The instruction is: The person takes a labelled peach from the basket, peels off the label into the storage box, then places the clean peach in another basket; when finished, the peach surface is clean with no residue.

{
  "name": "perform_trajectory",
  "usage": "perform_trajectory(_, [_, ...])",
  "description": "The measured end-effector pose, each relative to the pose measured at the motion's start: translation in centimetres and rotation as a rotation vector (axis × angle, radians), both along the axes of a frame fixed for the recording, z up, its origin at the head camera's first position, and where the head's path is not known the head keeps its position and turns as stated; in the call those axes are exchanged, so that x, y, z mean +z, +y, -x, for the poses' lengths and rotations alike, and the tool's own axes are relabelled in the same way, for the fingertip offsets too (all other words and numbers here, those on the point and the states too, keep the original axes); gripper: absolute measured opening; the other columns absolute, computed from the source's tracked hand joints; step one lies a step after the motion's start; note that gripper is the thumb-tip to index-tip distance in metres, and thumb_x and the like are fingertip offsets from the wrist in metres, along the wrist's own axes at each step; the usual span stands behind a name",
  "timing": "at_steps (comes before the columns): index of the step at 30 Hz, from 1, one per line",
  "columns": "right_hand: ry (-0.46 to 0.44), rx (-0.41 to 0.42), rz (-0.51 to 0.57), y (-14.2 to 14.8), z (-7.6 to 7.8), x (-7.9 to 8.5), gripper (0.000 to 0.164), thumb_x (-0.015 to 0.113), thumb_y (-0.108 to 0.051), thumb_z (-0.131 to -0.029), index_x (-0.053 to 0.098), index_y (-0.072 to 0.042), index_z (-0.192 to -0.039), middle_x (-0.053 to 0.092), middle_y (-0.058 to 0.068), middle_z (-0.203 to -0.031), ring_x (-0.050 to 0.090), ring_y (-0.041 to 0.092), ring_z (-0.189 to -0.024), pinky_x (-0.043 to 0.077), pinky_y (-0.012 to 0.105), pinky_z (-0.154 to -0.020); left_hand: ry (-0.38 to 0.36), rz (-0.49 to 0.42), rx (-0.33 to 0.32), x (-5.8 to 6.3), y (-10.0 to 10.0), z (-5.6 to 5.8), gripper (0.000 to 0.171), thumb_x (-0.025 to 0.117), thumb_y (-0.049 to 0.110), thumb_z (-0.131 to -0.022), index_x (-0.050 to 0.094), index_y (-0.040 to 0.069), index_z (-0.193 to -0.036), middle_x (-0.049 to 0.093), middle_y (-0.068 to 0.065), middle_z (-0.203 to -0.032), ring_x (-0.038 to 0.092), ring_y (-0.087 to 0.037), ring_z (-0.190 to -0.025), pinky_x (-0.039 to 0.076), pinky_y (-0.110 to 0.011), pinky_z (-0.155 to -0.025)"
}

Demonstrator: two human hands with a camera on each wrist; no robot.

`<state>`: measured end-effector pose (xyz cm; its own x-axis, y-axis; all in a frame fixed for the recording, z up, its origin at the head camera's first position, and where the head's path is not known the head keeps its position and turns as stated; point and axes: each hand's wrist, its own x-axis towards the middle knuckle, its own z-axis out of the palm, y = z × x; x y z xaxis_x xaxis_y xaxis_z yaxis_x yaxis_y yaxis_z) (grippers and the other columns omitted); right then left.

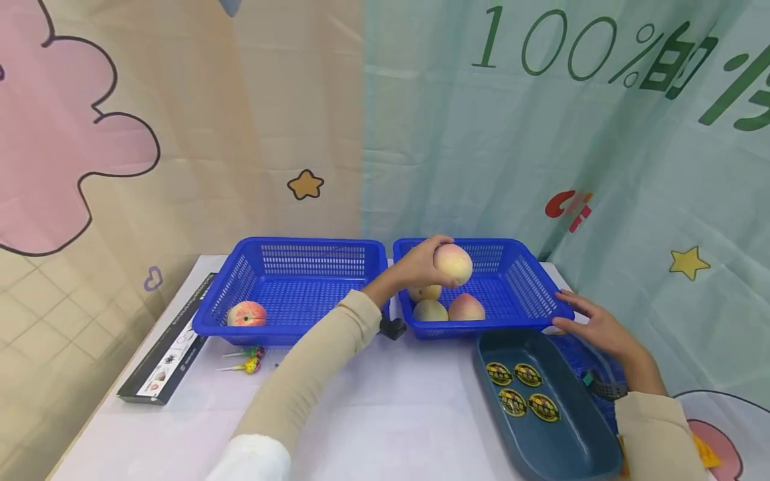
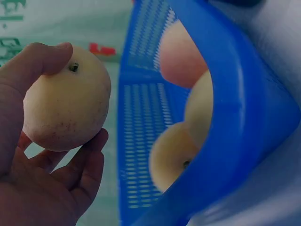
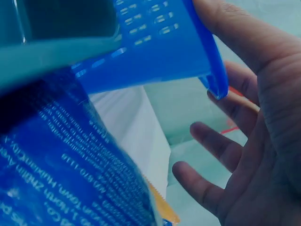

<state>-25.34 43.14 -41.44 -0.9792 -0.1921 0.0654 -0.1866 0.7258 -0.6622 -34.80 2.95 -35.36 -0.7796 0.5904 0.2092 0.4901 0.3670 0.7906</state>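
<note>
My left hand (image 1: 421,264) grips a pale yellow-pink peach (image 1: 454,263) above the right blue basket (image 1: 511,324). In the left wrist view, the thumb lies near the stem end of the peach (image 2: 70,101) and the fingers curl beneath it. Below, a pinker peach (image 1: 466,308) and two yellowish ones, one in front (image 1: 430,310) and one behind (image 1: 424,292), rest at the basket's left end. At the right front corner, my right hand (image 1: 601,327) holds the basket's rim (image 3: 211,61) between thumb and fingers, its other fingers spread apart.
A second blue basket (image 1: 277,331) on the left contains a reddish peach (image 1: 246,314). Lollipops (image 1: 249,365) and a long black box (image 1: 171,347) lie nearby. A dark teal tray (image 1: 541,454) with several round stickers stands front right, beside a blue printed bag (image 3: 70,155).
</note>
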Motion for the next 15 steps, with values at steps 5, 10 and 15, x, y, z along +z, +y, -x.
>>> perform_trajectory(5, [0.007, -0.02, 0.058, 0.6, -0.5, -1.1, 0.071, 0.065, -0.026, -0.101, 0.03, 0.003, -0.156, 0.016, 0.03, -0.162, 0.017, 0.063, -0.139, 0.024, 0.085, -0.094, -0.005, 0.136, 0.056, -1.3, 2.7, 1.3, 0.089, 0.087, 0.023, -0.077, 0.04, 0.006, -0.152, 0.058, -0.011, -0.134, 0.058, -0.021, -0.112, 0.05, -0.034, -0.092])
perform_trajectory(10, [0.019, -0.03, 0.097, 0.7, -0.3, -1.6, 0.071, 0.065, -0.024, -0.101, 0.03, 0.002, -0.156, 0.016, 0.029, -0.163, 0.017, 0.062, -0.14, 0.024, 0.084, -0.095, -0.021, 0.232, 0.156, -1.7, 4.3, 1.7, 0.088, 0.087, 0.025, -0.076, 0.042, 0.013, -0.151, 0.056, -0.009, -0.134, 0.056, -0.023, -0.114, 0.044, -0.045, -0.099])
perform_trajectory(15, [0.009, -0.043, 0.076, 0.5, 0.1, -1.5, 0.072, 0.065, -0.027, -0.101, 0.029, -0.001, -0.158, 0.015, 0.026, -0.164, 0.018, 0.062, -0.139, 0.026, 0.083, -0.095, 0.006, 0.382, 0.264, -1.9, 5.0, 2.1, 0.086, 0.086, 0.03, -0.077, 0.043, 0.018, -0.15, 0.052, -0.009, -0.138, 0.052, -0.028, -0.124, 0.031, -0.06, -0.109])
